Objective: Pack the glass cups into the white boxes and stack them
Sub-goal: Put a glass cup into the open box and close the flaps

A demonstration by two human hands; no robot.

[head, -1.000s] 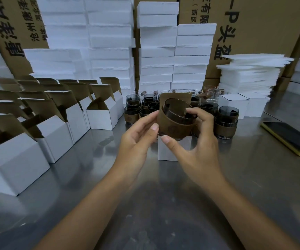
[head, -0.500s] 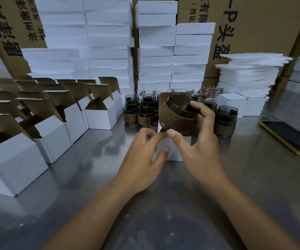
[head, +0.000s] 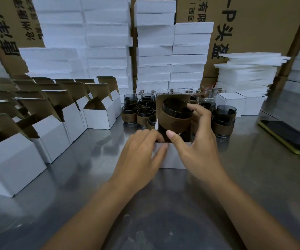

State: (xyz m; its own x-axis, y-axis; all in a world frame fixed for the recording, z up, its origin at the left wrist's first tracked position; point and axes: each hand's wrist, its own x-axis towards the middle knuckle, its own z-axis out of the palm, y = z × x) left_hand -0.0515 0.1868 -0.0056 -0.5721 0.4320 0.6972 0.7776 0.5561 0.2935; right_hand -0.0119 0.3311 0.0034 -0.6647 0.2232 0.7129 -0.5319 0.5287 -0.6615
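Observation:
A dark glass cup with a brown sleeve (head: pixel 176 117) is tilted over the mouth of an open white box (head: pixel 174 156) at the table's centre. My right hand (head: pixel 194 141) grips the cup, thumb on the sleeve and fingers over the rim. My left hand (head: pixel 143 150) holds the box's left front edge, fingertips at the opening. The box's brown lid flap stands upright behind the cup. Several more sleeved cups (head: pixel 140 112) and clear glasses stand grouped behind.
Rows of open white boxes (head: pixel 55 127) with raised flaps fill the left. Two closed white boxes (head: pixel 235 103) sit back right, beside stacked foam sheets (head: pixel 248 73). Foam blocks and cartons line the rear. A phone (head: pixel 290 136) lies at right on the steel table (head: pixel 163 213).
My right hand has lowered the cup towards the box opening. My left hand let go of the cup and dropped onto the box's left front edge.

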